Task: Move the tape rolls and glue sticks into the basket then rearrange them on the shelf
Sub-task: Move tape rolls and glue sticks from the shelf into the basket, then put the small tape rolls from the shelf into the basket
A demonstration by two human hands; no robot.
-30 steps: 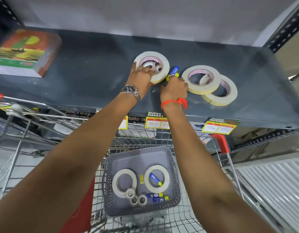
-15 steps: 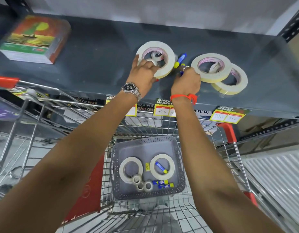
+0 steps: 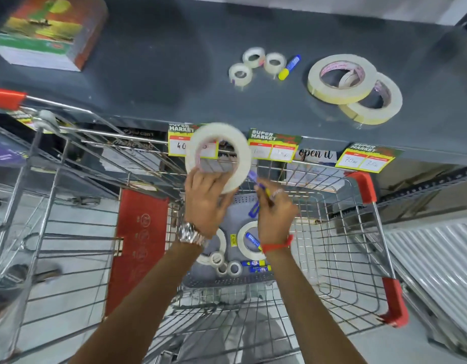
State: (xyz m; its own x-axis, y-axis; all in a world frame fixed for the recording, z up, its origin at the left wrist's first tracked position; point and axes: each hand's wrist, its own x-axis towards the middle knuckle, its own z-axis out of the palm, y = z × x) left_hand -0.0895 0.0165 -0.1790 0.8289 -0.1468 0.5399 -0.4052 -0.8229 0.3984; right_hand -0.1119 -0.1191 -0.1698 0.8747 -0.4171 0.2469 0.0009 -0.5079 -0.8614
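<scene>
Tape roll in our left hand: a large white roll (image 3: 218, 156) was gripped at its lower rim, our left hand (image 3: 206, 203) curled shut around it, thumb on the near face; it stood above the basket, in front of the shelf edge.
Glue stick in our right hand: a blue stick (image 3: 256, 183), blurred, was pinched between the fingers (image 3: 270, 198) of our right hand (image 3: 275, 216), just right of the roll.
Second blue stick: one (image 3: 253, 209) showed just below those fingers; we could not tell whether it was held.
Basket: the grey basket (image 3: 243, 281) sat in the trolley (image 3: 358, 258) beneath both hands, holding two large rolls, three small rolls (image 3: 227, 266) and glue sticks (image 3: 256, 266).
Shelf beyond our fingertips: three small rolls (image 3: 256, 63) lay clustered, a blue and yellow glue stick (image 3: 289, 67) just right of them.
Far right of the shelf (image 3: 161, 74): two large rolls (image 3: 353, 88) overlapped, one leaning on the other.
Far left: a stack of notebooks (image 3: 46, 32).
Shelf edge: price labels (image 3: 274, 148) hung behind the held roll.
</scene>
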